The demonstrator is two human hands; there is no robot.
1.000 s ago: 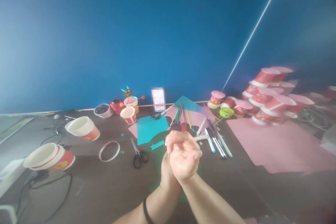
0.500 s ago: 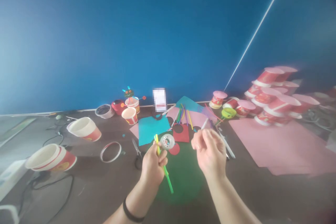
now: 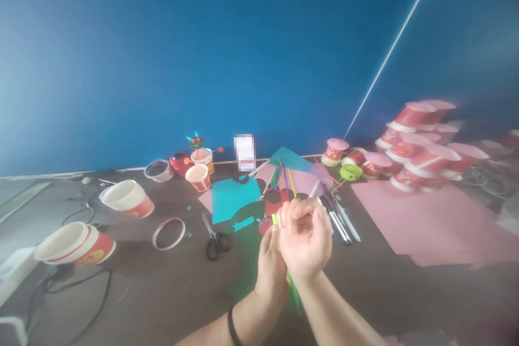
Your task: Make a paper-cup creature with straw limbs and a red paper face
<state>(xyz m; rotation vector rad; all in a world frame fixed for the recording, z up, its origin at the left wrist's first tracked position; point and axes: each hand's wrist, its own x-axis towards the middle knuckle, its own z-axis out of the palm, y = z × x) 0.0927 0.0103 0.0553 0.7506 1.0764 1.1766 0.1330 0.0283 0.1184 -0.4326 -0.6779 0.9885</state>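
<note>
My left hand (image 3: 271, 270) is closed around a green straw (image 3: 295, 297), whose lower end sticks out below my wrists. A yellow-green tip shows above my left thumb. Crossing in front of it, my right hand (image 3: 306, 240) has its fingers curled at the upper end of the straw. Whatever those fingers pinch is hidden. Beneath both hands lies green paper (image 3: 245, 275). Red paper (image 3: 274, 203) and a dark green cut-out with turquoise and red pieces are just beyond. Open-bladed scissors (image 3: 214, 240) rest to the left.
Paper cups (image 3: 130, 200) and a paper ring (image 3: 169, 234) are at the left. Markers (image 3: 340, 221) lie right of my hands. Pink sheets (image 3: 405, 227) and stacked red cups (image 3: 419, 159) fill the right. Coloured straws (image 3: 292, 184) lie before the blue wall (image 3: 259, 54).
My left hand has moved right with the straw, and my right hand has come across to meet it. The tape roll seen by my left hand is now out of sight.
</note>
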